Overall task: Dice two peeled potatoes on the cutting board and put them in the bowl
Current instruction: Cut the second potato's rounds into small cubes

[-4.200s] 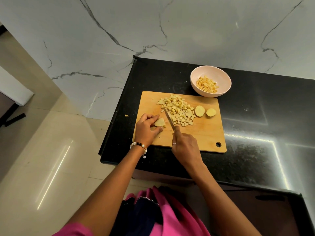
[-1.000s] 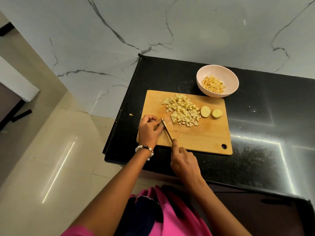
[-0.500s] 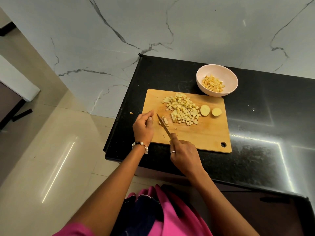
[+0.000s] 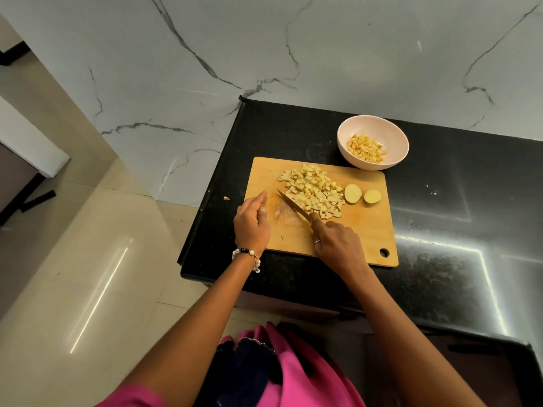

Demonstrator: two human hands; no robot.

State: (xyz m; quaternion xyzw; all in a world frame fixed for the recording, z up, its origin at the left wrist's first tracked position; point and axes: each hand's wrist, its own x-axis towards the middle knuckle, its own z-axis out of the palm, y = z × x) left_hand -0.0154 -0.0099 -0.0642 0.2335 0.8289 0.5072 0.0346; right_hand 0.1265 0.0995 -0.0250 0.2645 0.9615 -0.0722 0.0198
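A wooden cutting board (image 4: 364, 227) lies on the black counter. A heap of diced potato (image 4: 313, 191) covers its upper middle, and two potato end pieces (image 4: 352, 193) (image 4: 372, 196) lie to the right of the heap. My right hand (image 4: 338, 245) grips a knife (image 4: 293, 205) whose blade lies against the heap's left edge. My left hand (image 4: 252, 223) rests at the board's left edge with loose fingers, holding nothing I can see. A pale pink bowl (image 4: 396, 136) with some diced potato (image 4: 365, 148) stands behind the board.
One stray potato bit (image 4: 226, 198) lies on the black counter (image 4: 470, 207) left of the board. The counter's left edge drops to a tiled floor (image 4: 88, 259). A marble wall (image 4: 293, 54) rises behind.
The potato piece held in my left hand has been cut up. The knife has swept the new dice right into the heap. My left hand has let go and moved to the board's left edge.
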